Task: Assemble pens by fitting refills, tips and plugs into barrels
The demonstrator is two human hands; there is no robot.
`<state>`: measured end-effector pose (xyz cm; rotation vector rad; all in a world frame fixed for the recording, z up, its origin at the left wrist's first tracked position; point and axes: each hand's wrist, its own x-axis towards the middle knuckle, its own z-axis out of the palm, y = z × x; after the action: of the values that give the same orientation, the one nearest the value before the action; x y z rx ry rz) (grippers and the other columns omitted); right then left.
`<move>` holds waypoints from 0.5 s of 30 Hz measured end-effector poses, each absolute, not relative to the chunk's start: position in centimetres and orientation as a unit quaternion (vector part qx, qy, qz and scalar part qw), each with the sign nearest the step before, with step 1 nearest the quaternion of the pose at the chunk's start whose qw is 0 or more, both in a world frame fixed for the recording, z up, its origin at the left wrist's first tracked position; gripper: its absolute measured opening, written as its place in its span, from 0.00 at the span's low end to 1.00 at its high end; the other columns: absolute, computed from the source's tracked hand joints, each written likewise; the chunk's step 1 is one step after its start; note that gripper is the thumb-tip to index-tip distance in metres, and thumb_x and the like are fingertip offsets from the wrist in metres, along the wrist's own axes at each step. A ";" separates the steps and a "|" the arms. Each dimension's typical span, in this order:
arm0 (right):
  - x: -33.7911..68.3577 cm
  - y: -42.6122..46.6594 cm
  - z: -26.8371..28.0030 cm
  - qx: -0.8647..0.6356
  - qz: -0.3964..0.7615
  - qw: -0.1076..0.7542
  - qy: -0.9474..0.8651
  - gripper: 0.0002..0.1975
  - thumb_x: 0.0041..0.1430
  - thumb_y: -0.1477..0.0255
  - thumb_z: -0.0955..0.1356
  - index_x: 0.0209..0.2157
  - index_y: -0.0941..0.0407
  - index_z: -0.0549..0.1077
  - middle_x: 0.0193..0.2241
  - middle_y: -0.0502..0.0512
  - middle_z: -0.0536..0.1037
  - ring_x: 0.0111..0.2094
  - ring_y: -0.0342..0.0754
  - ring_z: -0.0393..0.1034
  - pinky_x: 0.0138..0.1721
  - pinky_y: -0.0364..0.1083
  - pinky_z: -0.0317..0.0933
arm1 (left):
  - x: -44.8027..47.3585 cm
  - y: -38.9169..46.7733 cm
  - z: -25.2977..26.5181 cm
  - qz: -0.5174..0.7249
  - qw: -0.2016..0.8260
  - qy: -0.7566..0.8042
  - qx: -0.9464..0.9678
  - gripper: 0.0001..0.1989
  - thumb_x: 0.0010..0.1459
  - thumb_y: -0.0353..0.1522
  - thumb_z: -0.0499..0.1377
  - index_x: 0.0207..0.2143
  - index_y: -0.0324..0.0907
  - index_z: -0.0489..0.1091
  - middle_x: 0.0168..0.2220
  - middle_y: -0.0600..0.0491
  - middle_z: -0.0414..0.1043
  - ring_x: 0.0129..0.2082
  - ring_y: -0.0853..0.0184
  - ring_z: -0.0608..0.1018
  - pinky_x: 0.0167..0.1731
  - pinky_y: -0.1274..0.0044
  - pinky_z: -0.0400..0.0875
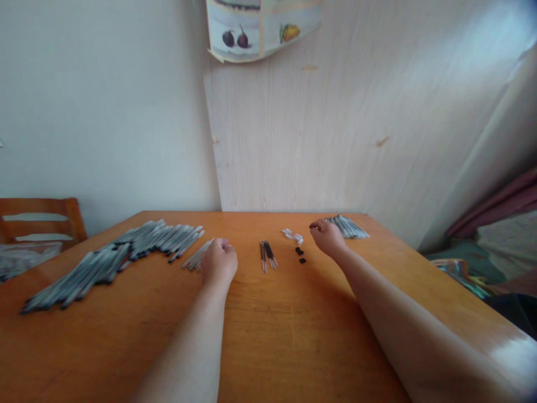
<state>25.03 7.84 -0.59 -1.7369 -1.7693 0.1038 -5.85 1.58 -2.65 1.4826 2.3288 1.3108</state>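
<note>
My left hand (220, 262) is over the table, fingers curled together, at the right end of a small bunch of thin pale tubes (192, 259). What its fingertips hold, if anything, is hidden. To the right, my right hand (329, 239) is raised with fingers pinched, in front of a pile of grey pen-like sticks (349, 226); I cannot make out anything in the pinch. Between the hands lie several pen refills (268, 254), dark with pale ends. Beside them are small whitish plastic pieces (292, 235) and small black pieces (298, 251).
A large spread of grey, black-ended pen-like sticks (142, 243) covers the left of the wooden table (260, 341). A wooden chair (42, 215) stands at the left. Behind are a wall panel (289, 140) and a fruit picture (247, 36). Folded fabric (509, 240) lies at the right.
</note>
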 end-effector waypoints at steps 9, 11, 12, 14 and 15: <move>23.8 7.4 -0.4 -0.630 0.065 0.294 -0.715 0.13 0.56 0.71 0.63 0.39 0.54 0.78 0.38 0.55 0.80 0.41 0.49 0.72 0.40 0.43 0.61 | -5.1 -0.4 -1.2 0.279 -0.053 0.808 0.516 0.15 0.52 0.29 0.51 0.41 0.43 0.72 0.47 0.36 0.73 0.54 0.43 0.66 0.45 0.50 0.57; 23.7 7.5 -0.5 -0.624 0.065 0.295 -0.721 0.13 0.55 0.72 0.63 0.38 0.54 0.77 0.37 0.55 0.80 0.41 0.49 0.72 0.40 0.43 0.61 | -5.2 -0.3 -1.5 0.259 -0.055 0.815 0.515 0.14 0.52 0.29 0.51 0.40 0.42 0.72 0.46 0.36 0.73 0.53 0.43 0.66 0.45 0.50 0.56; 23.7 7.5 -0.6 -0.620 0.065 0.296 -0.724 0.13 0.55 0.72 0.63 0.38 0.54 0.77 0.37 0.55 0.80 0.41 0.48 0.72 0.40 0.42 0.61 | -5.3 -0.2 -1.6 0.249 -0.055 0.818 0.516 0.13 0.52 0.29 0.51 0.39 0.42 0.72 0.45 0.35 0.73 0.53 0.43 0.66 0.45 0.51 0.56; 23.7 7.6 -0.7 -0.612 0.065 0.301 -0.729 0.12 0.55 0.72 0.63 0.38 0.55 0.77 0.37 0.56 0.80 0.41 0.48 0.72 0.40 0.42 0.60 | -5.4 -0.1 -1.7 0.234 -0.055 0.819 0.521 0.12 0.52 0.29 0.51 0.36 0.41 0.72 0.43 0.35 0.74 0.53 0.44 0.67 0.45 0.52 0.56; 23.7 7.6 -0.7 -0.610 0.065 0.304 -0.729 0.12 0.55 0.73 0.63 0.38 0.55 0.77 0.37 0.56 0.80 0.41 0.48 0.72 0.40 0.42 0.60 | -5.4 -0.2 -1.7 0.230 -0.055 0.819 0.523 0.11 0.53 0.29 0.51 0.36 0.41 0.72 0.42 0.35 0.74 0.53 0.44 0.67 0.45 0.52 0.56</move>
<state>23.68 7.59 -0.71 -1.6161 -1.9319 0.1713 -5.42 -0.16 -1.70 1.7030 2.6665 0.7474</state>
